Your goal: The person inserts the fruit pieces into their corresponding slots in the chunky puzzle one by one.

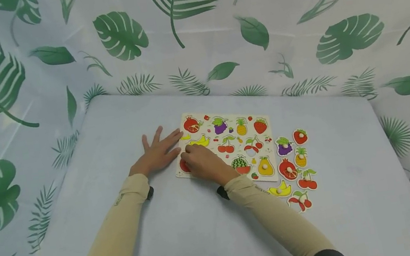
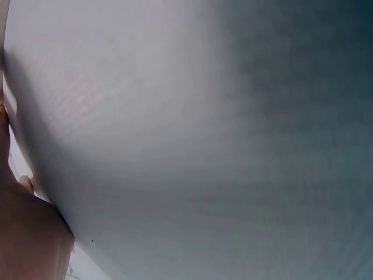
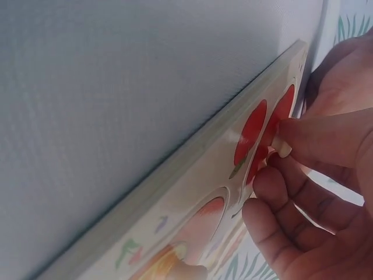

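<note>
Right hand (image 1: 204,164): pinches knob (image 3: 282,147) of red puzzle piece (image 3: 284,104).
Left hand (image 1: 156,153): fingers spread, grasping nothing, at fruit puzzle board (image 1: 230,119) left edge.
Piece position: board's near-left corner.
Handling: best done level, board braced.

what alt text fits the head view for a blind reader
A person's right hand handles a red piece at the lower left corner of a fruit puzzle board; the left hand spreads by its left edge. Seven loose fruit pieces lie to the right on the table.
</note>
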`<act>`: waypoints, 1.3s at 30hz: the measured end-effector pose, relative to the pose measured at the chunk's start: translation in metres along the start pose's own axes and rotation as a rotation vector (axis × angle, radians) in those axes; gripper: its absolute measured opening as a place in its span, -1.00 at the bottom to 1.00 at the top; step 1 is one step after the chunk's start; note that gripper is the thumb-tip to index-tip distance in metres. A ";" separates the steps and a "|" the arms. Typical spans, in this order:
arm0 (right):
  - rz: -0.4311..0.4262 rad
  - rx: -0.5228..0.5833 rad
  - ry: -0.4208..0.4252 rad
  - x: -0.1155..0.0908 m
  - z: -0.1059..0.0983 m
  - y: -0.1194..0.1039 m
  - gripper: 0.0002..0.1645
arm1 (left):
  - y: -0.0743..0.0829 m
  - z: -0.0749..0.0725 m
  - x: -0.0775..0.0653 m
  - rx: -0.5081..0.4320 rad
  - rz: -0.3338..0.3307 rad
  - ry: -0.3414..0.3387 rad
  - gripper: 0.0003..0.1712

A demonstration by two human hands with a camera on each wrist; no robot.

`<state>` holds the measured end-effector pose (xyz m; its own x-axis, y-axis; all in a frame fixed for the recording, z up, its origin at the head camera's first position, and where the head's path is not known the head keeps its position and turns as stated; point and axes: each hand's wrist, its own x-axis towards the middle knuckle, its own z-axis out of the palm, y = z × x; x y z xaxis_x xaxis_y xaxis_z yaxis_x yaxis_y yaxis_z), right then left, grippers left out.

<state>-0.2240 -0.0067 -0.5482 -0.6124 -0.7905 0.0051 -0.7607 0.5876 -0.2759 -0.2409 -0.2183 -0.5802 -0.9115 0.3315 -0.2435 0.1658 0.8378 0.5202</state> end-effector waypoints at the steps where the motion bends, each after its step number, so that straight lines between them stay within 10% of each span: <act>1: -0.003 0.003 0.006 -0.001 0.000 0.000 -0.78 | 0.000 0.000 0.000 0.000 0.002 0.001 -0.25; 23: 0.074 0.016 0.185 -0.083 -0.035 0.013 -0.73 | 0.004 0.006 -0.005 -0.027 -0.026 0.001 -0.22; 39: 0.209 0.016 0.252 -0.158 -0.024 0.020 -0.63 | 0.006 0.001 -0.003 -0.023 -0.028 -0.013 -0.21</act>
<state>-0.1473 0.1336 -0.5317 -0.7903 -0.5843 0.1844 -0.6109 0.7279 -0.3116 -0.2370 -0.2142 -0.5773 -0.9106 0.3139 -0.2688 0.1315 0.8366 0.5318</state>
